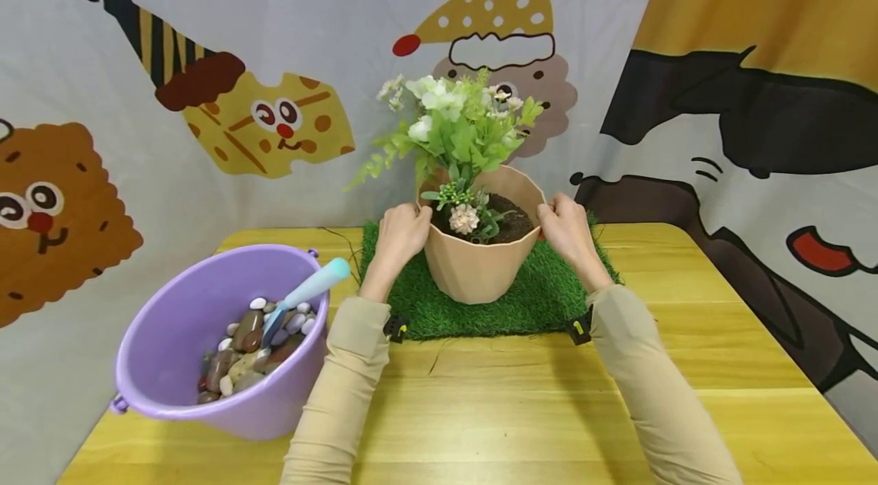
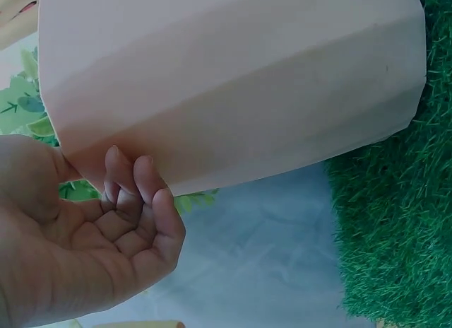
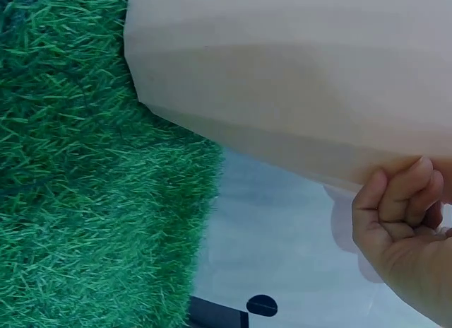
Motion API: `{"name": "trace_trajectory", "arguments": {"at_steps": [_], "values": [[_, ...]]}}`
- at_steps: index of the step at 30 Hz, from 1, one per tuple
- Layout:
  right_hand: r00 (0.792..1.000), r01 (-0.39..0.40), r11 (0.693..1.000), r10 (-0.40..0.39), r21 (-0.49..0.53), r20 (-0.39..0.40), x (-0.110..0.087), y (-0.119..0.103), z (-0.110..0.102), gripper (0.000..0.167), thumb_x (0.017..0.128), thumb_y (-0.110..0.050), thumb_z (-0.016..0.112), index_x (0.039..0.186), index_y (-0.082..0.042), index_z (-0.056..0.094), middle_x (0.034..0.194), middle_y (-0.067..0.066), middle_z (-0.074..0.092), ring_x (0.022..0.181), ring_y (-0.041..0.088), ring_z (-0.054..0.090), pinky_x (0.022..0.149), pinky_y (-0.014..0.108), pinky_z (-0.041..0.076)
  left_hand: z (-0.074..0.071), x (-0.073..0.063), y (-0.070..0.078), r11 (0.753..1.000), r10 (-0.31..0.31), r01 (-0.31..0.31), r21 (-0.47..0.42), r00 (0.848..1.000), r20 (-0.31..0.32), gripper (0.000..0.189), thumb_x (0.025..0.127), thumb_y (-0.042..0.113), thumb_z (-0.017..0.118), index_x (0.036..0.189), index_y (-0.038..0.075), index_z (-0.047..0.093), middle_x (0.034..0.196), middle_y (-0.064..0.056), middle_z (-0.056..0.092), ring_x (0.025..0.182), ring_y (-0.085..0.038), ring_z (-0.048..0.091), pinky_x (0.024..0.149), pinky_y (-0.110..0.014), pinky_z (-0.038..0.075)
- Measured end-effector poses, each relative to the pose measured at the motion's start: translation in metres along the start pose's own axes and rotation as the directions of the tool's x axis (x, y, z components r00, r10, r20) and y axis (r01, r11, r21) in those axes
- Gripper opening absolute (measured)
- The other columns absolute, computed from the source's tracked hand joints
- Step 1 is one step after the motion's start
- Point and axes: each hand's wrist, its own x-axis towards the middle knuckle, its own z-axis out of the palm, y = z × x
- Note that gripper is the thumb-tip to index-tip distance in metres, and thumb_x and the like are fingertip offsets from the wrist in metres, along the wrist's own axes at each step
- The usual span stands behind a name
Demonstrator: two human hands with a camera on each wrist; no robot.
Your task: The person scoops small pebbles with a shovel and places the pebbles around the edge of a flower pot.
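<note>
A peach-coloured faceted flowerpot (image 1: 480, 271) stands on a green artificial grass mat (image 1: 542, 309). Dark soil (image 1: 514, 222) fills it below the rim, and a leafy plant with white flowers (image 1: 453, 107) rises from its left part. Low at the front of the soil sits a pale pink flower (image 1: 463, 219). My left hand (image 1: 403, 233) grips the rim on the left, thumb inside and curled fingers against the outer wall (image 2: 233, 95). On the opposite side my right hand (image 1: 568, 229) pinches the rim, its fingertips (image 3: 417, 174) curled against the outside.
At the left of the wooden table (image 1: 480, 409) stands a purple bucket (image 1: 254, 412) holding several pebbles (image 1: 240, 355). A small trowel with a light blue handle (image 1: 318, 281) leans in it. Behind the table hangs a cartoon-printed cloth (image 1: 309, 4).
</note>
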Motion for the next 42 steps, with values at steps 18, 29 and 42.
{"name": "trace_trajectory", "arguments": {"at_steps": [18,29,42], "values": [[0.996,-0.083,0.990,0.084,0.116,-0.009,0.001,-0.006,0.011,0.018,0.094,-0.018,0.032,0.079,-0.009,0.035,0.072,0.010,0.040,0.056,0.020,0.040,0.058,0.031,0.047,0.015,-0.001,-0.009,0.991,-0.066,0.050,-0.120,0.989,-0.134,0.036,0.094,0.025,0.035,0.059,0.015,0.033,0.053,0.000,0.029,0.046,-0.016,0.025,0.047,-0.028,0.026],[0.998,-0.046,0.985,0.053,0.166,-0.038,-0.008,-0.002,0.019,0.025,0.098,-0.026,0.034,0.079,-0.010,0.034,0.070,0.009,0.044,0.055,0.018,0.046,0.057,0.031,0.045,0.022,-0.007,-0.014,0.966,-0.161,0.121,-0.228,0.973,-0.167,0.032,0.095,0.030,0.038,0.067,0.015,0.034,0.058,-0.001,0.030,0.049,-0.017,0.027,0.049,-0.029,0.027],[0.989,0.104,0.992,-0.096,0.068,-0.112,-0.037,-0.002,0.019,0.041,0.099,-0.048,0.035,0.089,-0.009,0.042,0.059,0.007,0.045,0.043,0.018,0.038,0.042,0.030,0.033,0.029,-0.043,-0.007,0.990,0.014,-0.052,-0.134,0.962,-0.271,0.034,0.100,0.032,0.041,0.082,0.007,0.054,0.061,-0.006,0.050,0.049,-0.019,0.044,0.047,-0.028,0.034]]}}
